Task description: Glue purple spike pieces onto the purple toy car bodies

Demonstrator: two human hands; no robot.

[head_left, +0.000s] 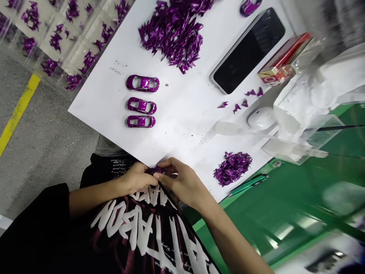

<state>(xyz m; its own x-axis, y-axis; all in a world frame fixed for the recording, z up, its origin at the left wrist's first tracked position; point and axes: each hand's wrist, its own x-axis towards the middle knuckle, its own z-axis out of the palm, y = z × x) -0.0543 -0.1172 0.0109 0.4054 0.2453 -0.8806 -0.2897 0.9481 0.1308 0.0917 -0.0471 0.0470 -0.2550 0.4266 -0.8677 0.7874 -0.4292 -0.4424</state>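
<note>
At the near edge of the white board, close against the shirt, my left hand (136,179) is closed round a purple toy car body (154,171). My right hand (182,182) meets it from the other side, thumb and fingertips pinched at the car body; whether a small part sits between them is hidden. Three more purple toy car bodies (142,105) lie in a column beyond my left hand. To the right of my right hand is a small heap of purple pointed parts (233,168). A larger heap of such parts (176,36) lies at the far side.
Clear compartment trays (64,42) with purple parts stand at far left. On the board lie a phone (248,49), a red box (285,59), a white mouse-shaped object (261,118) and several loose purple pieces (236,108). A green pen (248,185) rests by the right edge, near crumpled white plastic (305,95).
</note>
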